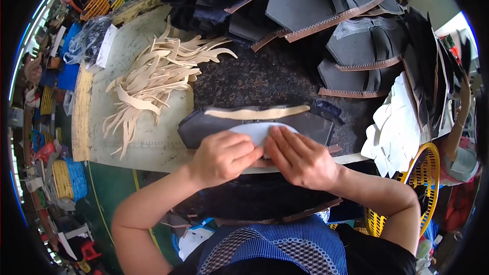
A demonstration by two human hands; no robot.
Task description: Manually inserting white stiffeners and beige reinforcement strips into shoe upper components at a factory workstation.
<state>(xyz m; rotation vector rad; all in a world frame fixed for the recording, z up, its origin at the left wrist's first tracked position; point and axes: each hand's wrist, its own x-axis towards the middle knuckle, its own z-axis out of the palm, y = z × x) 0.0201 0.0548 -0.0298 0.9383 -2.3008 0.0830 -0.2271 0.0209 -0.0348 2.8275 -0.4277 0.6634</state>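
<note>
In front of me a dark grey panel (196,130) lies flat, dark fuzzy material showing at its far right corner. A curved beige strip (257,113) runs along its far edge. Just nearer than the strip is a smooth white curved piece (260,130), partly covered by my fingers. My left hand (221,158) is closed, pinching its left part with curled fingers. From the right, my right hand (300,158) grips the same piece, fingers together and pressed on its top. Its near edge and both thumbs' contact are largely hidden.
Left on the table is a loose heap of beige strips (153,71). Grey panels with brown stitched edges (321,0) are stacked at the back and right. White cut pieces (392,127) pile up at the right edge, above a yellow basket (430,178). Another person's arm (461,112) shows far right.
</note>
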